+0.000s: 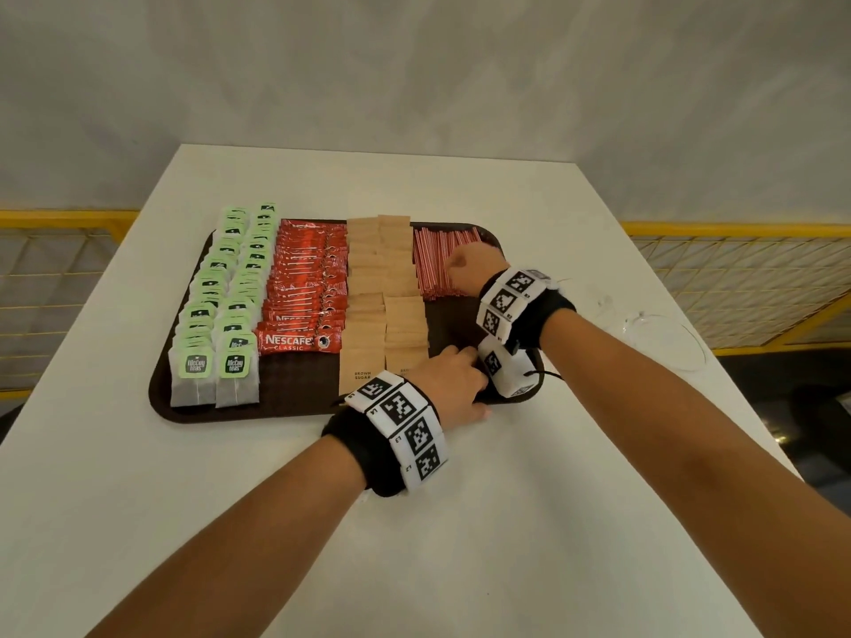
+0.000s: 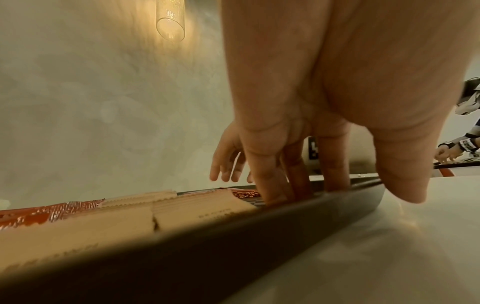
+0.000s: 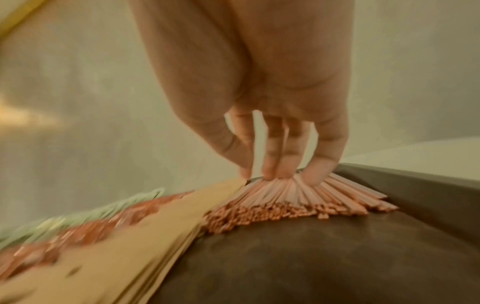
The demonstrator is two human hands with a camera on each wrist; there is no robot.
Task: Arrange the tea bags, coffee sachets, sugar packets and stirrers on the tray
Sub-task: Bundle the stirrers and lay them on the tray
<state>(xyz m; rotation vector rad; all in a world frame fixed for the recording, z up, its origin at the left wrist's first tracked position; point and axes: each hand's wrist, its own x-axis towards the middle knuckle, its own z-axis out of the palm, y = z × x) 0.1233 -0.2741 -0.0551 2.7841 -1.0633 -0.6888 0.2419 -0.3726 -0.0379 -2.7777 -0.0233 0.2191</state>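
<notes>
A dark brown tray (image 1: 294, 398) on a white table holds four groups. Green-tagged tea bags (image 1: 216, 310) run in two columns at the left. Beside them lie red coffee sachets (image 1: 306, 287), then two columns of brown sugar packets (image 1: 384, 297), then red stirrers (image 1: 435, 264) at the back right. My right hand (image 3: 275, 174) reaches down with straight fingers; its fingertips (image 3: 317, 174) touch the far ends of the stirrers (image 3: 298, 197). My left hand (image 2: 298, 195) rests its straight fingers inside the tray's front right rim (image 2: 259, 230), with the thumb outside over the table.
A clear glass object (image 1: 663, 338) lies on the table right of the tray. Yellow railings (image 1: 737, 232) flank the table on both sides. The tray's front right floor (image 3: 311, 257) is bare. Another person's hand (image 2: 446, 152) shows far off.
</notes>
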